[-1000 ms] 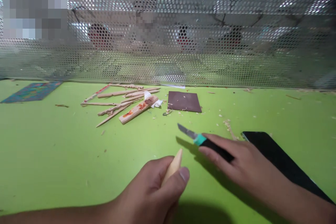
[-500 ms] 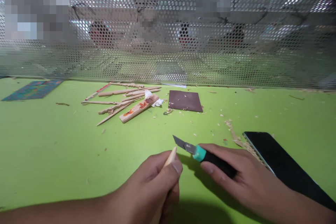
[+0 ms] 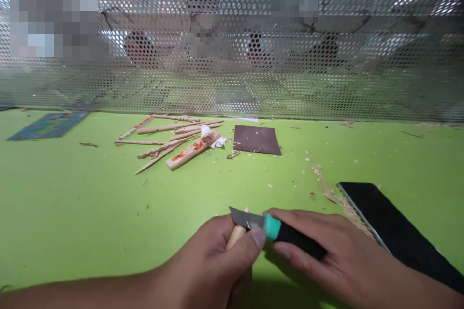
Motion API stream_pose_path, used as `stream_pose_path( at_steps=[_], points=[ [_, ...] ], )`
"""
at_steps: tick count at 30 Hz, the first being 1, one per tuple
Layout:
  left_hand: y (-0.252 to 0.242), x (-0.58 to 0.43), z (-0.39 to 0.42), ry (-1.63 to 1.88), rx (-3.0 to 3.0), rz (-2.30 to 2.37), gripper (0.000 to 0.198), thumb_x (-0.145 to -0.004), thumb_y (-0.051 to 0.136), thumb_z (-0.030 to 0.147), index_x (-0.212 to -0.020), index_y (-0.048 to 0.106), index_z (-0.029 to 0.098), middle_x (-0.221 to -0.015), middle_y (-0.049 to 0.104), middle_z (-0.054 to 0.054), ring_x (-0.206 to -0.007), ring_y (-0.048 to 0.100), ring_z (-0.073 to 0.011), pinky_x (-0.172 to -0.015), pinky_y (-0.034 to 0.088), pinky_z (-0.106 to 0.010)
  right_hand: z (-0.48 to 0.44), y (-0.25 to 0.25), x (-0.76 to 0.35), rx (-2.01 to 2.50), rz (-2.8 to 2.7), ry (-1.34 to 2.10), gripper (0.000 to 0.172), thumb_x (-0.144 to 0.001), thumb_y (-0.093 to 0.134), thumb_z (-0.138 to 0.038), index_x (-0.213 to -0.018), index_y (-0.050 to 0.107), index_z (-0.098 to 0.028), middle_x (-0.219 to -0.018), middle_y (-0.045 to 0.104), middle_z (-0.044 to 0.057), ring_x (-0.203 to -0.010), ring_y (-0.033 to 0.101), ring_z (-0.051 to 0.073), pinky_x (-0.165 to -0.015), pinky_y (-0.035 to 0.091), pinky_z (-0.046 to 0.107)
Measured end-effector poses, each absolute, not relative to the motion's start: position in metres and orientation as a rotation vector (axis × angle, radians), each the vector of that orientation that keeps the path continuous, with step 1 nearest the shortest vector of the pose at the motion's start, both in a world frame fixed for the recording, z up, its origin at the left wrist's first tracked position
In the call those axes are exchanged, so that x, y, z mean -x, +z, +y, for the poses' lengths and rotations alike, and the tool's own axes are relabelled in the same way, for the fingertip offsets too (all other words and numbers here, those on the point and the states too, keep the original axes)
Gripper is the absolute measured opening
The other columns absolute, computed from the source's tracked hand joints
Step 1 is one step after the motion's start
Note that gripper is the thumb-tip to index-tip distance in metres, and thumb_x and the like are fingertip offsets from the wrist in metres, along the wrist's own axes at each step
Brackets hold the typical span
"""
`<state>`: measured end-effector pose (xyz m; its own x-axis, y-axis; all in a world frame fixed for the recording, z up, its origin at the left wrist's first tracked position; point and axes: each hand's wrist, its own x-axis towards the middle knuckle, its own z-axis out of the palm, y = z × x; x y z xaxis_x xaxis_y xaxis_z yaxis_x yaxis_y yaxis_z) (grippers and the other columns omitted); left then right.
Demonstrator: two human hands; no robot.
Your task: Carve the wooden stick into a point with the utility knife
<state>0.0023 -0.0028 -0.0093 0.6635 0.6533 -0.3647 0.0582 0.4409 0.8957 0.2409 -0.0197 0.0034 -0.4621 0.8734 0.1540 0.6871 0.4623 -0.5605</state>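
Observation:
My left hand is closed around a pale wooden stick, whose narrow tip points away from me. In my right hand is a utility knife with a black handle and a teal collar. Its grey blade lies across the stick just below the tip. The left thumb reaches up beside the blade, close to the collar. Most of the stick's lower part is hidden inside the left hand.
Several carved wooden sticks and a stained wood block lie ahead on the green table. Dark brown sandpaper is beside them. A black phone and wood shavings are at right. A perforated metal screen stands behind.
The knife has moved left and down, from beside the stick to across it. My left thumb has extended toward the blade, and both hands have come closer together.

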Motion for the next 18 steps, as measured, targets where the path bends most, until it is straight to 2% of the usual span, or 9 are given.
stream_pose_path(
  at_steps=[5, 10, 18],
  points=[
    [-0.009, -0.003, -0.004, 0.460, -1.109, 0.862, 0.059, -0.102, 0.052, 0.073, -0.074, 0.049, 0.021, -0.054, 0.046, 0.006, -0.046, 0.037, -0.0082, -0.042, 0.029, -0.020, -0.015, 0.000, -0.243, 1.435, -2.236, 0.482, 0.033, -0.109, 0.051, -0.048, -0.116, 0.075, -0.027, -0.111, 0.085, 0.008, -0.092, 0.083, 0.026, -0.071, 0.065, 0.032],
    [-0.002, -0.003, -0.002, 0.454, -1.162, 0.845, 0.063, -0.099, 0.052, 0.077, -0.072, 0.050, 0.020, -0.054, 0.046, 0.005, -0.049, 0.040, -0.0089, -0.045, 0.029, -0.021, -0.012, 0.001, -0.244, 1.464, -2.200, 0.537, 0.030, -0.110, 0.048, -0.046, -0.106, 0.073, -0.028, -0.096, 0.083, 0.004, -0.085, 0.080, 0.023, -0.067, 0.061, 0.030],
    [-0.002, 0.001, 0.006, 0.410, -1.219, 0.790, 0.059, -0.096, 0.063, 0.074, -0.078, 0.054, 0.018, -0.062, 0.056, 0.003, -0.054, 0.047, -0.0088, -0.050, 0.038, -0.019, -0.011, 0.006, -0.242, 1.582, -2.135, 0.698, 0.036, -0.110, 0.044, -0.051, -0.094, 0.067, -0.027, -0.081, 0.076, 0.000, -0.085, 0.077, 0.023, -0.063, 0.053, 0.029]
  ],
)
